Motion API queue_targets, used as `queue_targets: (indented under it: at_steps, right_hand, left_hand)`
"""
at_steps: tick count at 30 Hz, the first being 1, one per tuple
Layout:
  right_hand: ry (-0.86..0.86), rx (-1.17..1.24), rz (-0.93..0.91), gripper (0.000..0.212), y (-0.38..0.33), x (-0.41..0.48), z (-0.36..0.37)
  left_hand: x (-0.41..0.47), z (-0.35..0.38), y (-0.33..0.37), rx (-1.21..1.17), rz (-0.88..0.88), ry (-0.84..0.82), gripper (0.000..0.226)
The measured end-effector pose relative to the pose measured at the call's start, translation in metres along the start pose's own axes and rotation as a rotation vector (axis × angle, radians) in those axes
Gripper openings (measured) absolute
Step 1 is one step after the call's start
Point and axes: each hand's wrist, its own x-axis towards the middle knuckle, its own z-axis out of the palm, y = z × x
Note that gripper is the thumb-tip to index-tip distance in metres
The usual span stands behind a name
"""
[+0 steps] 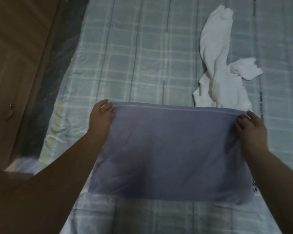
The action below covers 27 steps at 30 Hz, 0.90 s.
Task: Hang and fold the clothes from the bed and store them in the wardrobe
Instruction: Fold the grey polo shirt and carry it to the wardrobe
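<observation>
— Checked grey-green bedspread [142, 56]; folded purple-grey cotton garment [172, 149] lies flat on it. Step?
— Folding. Left hand [101, 119], right hand [250, 129]: each grip pinches a far corner. Next, probably bring halves together.

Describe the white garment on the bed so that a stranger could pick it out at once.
Start at the bed, covered in pale green plaid. On it lies a folded purple-grey garment; just beyond its far right corner, past the right hand, lies the white garment. It alone is white, crumpled and twisted, not folded.
</observation>
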Motion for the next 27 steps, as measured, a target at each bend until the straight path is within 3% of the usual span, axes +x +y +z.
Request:
queue_targets:
  at_steps: [1, 2, 5, 8, 13, 17, 27]
  right_hand:
    - [0.139, -0.271, -0.242, 0.032, 0.007, 0.001, 0.000]
    - [0.120, -0.248, -0.295, 0.038, 0.008, -0.006, 0.007]
    - [0.010, -0.651, -0.728, 0.048, 0.027, -0.033, 0.021]
    - [-0.086, -0.945, -0.921, 0.052, 0.060, -0.059, 0.025]
    - [-0.101, -1.243, -0.917, 0.059, 0.116, -0.091, 0.000]
    - [-0.094, -1.347, -0.855, 0.062, 0.137, -0.086, -0.005]
    - [-0.136, -1.240, -0.827, 0.062, 0.136, -0.082, 0.004]
  left_hand:
    - [-0.005, 0.001, -0.007, 0.186, 0.124, -0.015, 0.041]
    - [-0.012, 0.003, -0.014, 0.426, 0.273, -0.031, 0.046]
    - [-0.038, 0.010, -0.035, 1.118, 0.733, -0.163, 0.052]
    - [-0.077, 0.019, -0.054, 1.483, 0.739, -0.228, 0.060]
    - [-0.126, -0.015, -0.099, 1.634, 0.821, -0.304, 0.065]
    - [-0.130, -0.034, -0.121, 1.680, 0.781, -0.324, 0.067]
    - [-0.129, -0.031, -0.118, 1.693, 0.707, -0.323, 0.067]
